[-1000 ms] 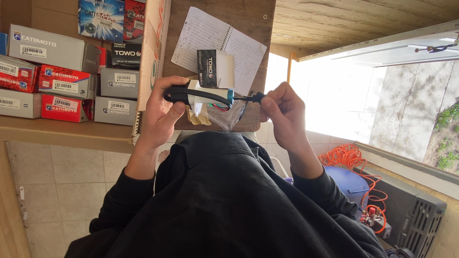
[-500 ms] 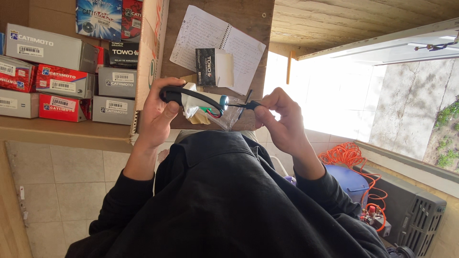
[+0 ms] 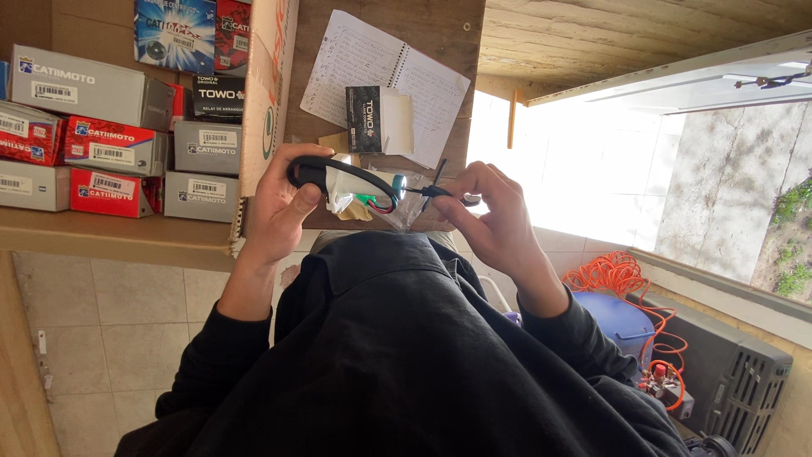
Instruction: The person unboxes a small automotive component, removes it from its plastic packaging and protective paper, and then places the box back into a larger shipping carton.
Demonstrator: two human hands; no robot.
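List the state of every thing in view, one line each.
left hand: closed around the white cylindrical part
right hand: pinching the black wire end
notebook: open, lying flat
small black box: closed, on the notebook
orange cable: loosely coiled
cardboard boxes: closed, stacked

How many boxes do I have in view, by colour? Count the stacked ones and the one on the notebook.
Grey boxes: 4
Red boxes: 4
Black boxes: 2
Blue box: 1
Total: 11, not counting slivers that are mostly hidden behind others.
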